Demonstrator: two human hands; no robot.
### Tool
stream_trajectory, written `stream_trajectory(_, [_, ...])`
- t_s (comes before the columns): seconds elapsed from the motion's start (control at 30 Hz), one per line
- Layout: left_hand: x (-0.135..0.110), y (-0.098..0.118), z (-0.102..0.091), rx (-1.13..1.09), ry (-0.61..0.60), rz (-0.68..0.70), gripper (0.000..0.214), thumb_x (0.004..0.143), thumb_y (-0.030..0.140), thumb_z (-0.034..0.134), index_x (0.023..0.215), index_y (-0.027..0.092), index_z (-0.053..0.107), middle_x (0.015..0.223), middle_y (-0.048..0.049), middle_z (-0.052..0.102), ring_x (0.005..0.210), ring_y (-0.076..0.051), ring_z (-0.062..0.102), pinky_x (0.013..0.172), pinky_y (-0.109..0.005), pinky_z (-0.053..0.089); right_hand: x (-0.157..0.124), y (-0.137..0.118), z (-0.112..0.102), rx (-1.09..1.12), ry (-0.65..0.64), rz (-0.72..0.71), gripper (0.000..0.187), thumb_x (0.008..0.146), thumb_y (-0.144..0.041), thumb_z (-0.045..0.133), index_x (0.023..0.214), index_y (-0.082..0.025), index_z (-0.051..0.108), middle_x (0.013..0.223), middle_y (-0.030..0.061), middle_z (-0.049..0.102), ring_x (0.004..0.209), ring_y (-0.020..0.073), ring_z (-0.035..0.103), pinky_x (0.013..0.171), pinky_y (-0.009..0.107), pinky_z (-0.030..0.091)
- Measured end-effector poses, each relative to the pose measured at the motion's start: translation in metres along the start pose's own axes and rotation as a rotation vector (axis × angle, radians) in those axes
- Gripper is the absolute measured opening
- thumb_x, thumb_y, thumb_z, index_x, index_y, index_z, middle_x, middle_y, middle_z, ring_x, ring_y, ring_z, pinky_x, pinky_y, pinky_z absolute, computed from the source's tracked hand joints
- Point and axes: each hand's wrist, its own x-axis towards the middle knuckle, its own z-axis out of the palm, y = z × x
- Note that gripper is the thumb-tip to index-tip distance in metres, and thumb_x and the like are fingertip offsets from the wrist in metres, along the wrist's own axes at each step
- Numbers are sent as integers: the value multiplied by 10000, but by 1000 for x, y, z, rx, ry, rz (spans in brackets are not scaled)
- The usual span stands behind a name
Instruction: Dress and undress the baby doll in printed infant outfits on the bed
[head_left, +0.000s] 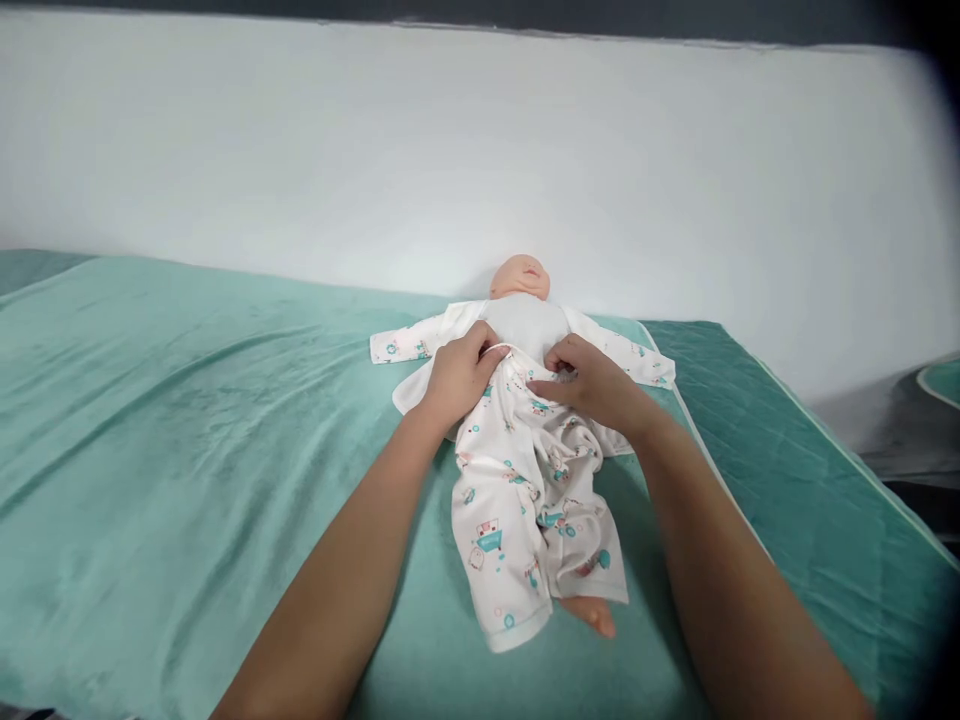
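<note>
A baby doll lies on its back, head toward the wall. Printed white baby pants cover its legs, and one bare foot shows below a cuff. Its matching long-sleeved top is spread under it, both sleeves out to the sides, and the grey-white torso is exposed. At the left of the waistband my left hand is closed, its fingers gripping the fabric edge. My right hand is bent around the waistband's right side, thumb and fingers pinching the cloth.
Under the doll is a wrinkled light green bed cover. A darker green quilted mat lies on the right. Behind the bed rises a white wall. A dark object with a green top stands at the far right.
</note>
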Motion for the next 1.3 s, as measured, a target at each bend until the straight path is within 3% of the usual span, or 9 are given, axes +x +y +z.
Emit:
stream_trajectory(0.13, [8,-2,0,-148,-9,-97,151,892,330,606,800,228,541,699,28,585,651,-156,498,629,-272,314,5,-1,-6,24,-85,3,463,843,-467,669,611,-210,362,735,-16,412,664,141,395,619,304,318])
stream_trajectory(0.3, [12,-3,4,-427,-15,-198,198,872,357,633,789,215,522,702,27,515,647,-131,445,612,-258,331,8,9,2,197,79,204,441,908,-502,564,649,-217,349,647,-43,329,627,126,332,580,277,286])
stream_trajectory(0.4, [12,-2,7,-567,-39,-275,215,877,366,633,792,208,515,667,34,453,601,-115,401,569,-248,306,17,17,8,245,183,282,458,885,-506,593,624,-212,357,619,-47,318,630,121,333,576,267,283])
stream_trajectory(0.63, [10,-8,1,-975,4,-474,269,768,365,756,794,179,563,717,27,524,637,-97,478,594,-220,370,26,25,6,471,173,412,485,774,-565,709,616,-206,424,585,-52,376,573,104,339,509,252,277])
stream_trajectory(0.8, [0,-18,-10,-1109,74,-729,343,649,343,849,783,170,585,713,35,553,642,-90,505,628,-230,412,19,36,7,548,244,472,501,754,-586,722,590,-206,439,531,-56,345,519,96,302,468,250,255])
stream_trajectory(0.87, [-6,-20,-14,-1091,27,-760,348,644,358,850,793,172,597,710,37,559,644,-93,513,639,-240,419,18,39,9,553,270,464,509,769,-606,700,585,-206,444,528,-51,356,521,100,310,468,252,267])
stream_trajectory(1.0, [-15,-21,-26,-970,-178,-683,298,681,315,816,863,166,634,771,27,589,695,-98,537,664,-239,417,12,45,11,515,279,485,529,781,-616,686,572,-203,430,531,-48,350,530,101,304,467,251,258])
stream_trajectory(1.13, [-20,-23,-36,-922,-322,-645,271,703,251,774,912,161,627,818,19,603,751,-105,555,715,-244,425,2,52,8,467,186,507,518,802,-636,652,603,-199,458,561,-41,383,566,110,339,491,241,284])
stream_trajectory(1.3, [-22,-25,-43,-905,-428,-586,284,739,238,728,980,175,590,805,22,608,769,-108,568,745,-241,419,-16,53,3,489,90,429,420,848,-578,626,702,-194,539,647,-35,475,618,112,389,534,223,325])
